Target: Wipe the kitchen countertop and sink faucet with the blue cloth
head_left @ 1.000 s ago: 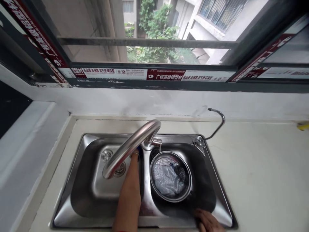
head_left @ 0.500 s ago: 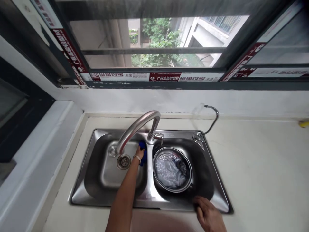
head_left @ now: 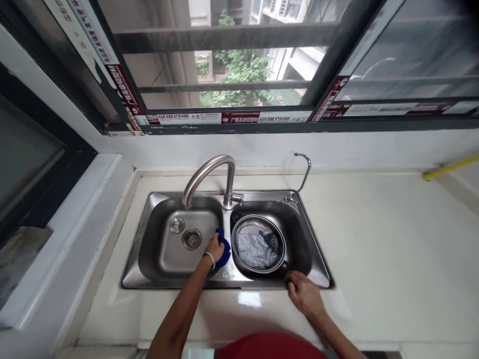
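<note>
My left hand (head_left: 214, 248) is closed on a blue cloth (head_left: 224, 253). It presses the cloth against the right wall of the left basin (head_left: 168, 257), at the divider (head_left: 227, 234) of the steel double sink. My right hand (head_left: 305, 293) rests at the sink's front rim, below the right basin (head_left: 299, 239), its fingers curled with nothing visible in them. In that basin sits a round metal pot (head_left: 283, 249) holding a perforated piece, a crumpled clear plastic bag (head_left: 256, 249) and a dark mesh scrap (head_left: 272, 241).
A curved steel faucet (head_left: 209, 163) rises behind the divider, its spout over the left basin. A thin bent metal tube (head_left: 308, 169) stands at the back right corner. Pale countertop (head_left: 374, 239) surrounds the sink. A yellow pipe (head_left: 449, 168) is at the far right, and a window (head_left: 232, 117) is behind.
My left hand has slid the blue cloth along the divider, away from the faucet base and toward the front. The right hand stays at the front rim. The camera view has shifted.
</note>
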`<action>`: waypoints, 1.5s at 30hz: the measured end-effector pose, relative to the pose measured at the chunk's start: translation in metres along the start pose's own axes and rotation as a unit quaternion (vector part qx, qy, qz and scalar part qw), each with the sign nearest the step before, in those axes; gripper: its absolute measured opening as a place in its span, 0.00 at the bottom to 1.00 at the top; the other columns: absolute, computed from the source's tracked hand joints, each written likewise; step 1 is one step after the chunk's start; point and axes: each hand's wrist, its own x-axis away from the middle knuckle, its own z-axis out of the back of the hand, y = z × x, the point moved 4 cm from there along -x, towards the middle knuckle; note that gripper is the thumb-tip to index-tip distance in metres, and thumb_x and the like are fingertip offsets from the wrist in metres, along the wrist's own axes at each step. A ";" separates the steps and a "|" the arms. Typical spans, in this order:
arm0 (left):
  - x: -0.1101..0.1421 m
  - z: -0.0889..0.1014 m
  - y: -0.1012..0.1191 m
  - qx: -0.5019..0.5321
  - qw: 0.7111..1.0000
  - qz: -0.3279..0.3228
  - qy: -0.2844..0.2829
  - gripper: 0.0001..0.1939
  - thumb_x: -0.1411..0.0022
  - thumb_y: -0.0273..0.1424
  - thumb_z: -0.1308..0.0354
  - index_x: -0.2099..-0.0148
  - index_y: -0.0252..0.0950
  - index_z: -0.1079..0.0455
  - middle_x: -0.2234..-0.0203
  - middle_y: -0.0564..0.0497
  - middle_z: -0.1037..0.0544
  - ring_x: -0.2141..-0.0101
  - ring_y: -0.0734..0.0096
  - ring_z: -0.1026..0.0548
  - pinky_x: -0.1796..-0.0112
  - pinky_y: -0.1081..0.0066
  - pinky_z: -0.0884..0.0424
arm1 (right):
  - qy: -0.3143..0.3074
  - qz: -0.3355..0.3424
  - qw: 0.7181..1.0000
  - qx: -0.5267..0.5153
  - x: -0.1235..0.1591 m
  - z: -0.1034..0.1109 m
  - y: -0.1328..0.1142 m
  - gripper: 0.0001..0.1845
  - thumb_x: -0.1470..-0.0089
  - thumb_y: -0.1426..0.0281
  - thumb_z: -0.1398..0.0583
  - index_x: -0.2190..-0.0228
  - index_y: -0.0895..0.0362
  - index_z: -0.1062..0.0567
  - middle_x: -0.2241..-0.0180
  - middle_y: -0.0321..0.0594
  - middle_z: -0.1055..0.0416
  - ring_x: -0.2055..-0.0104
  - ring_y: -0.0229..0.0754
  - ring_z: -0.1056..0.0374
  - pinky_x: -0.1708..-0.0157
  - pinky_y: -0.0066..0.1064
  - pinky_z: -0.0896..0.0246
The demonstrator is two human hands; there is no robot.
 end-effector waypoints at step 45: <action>0.233 -0.104 0.012 -0.303 0.861 -0.369 0.175 0.13 0.41 0.32 0.37 0.55 0.54 0.23 0.48 0.50 0.26 0.62 0.61 0.29 0.61 0.62 0.29 | -0.039 -0.030 0.999 0.006 -0.006 0.005 -0.003 0.14 0.41 0.74 0.49 0.68 0.57 0.24 0.63 0.44 0.22 0.56 0.44 0.28 0.56 0.31 0.39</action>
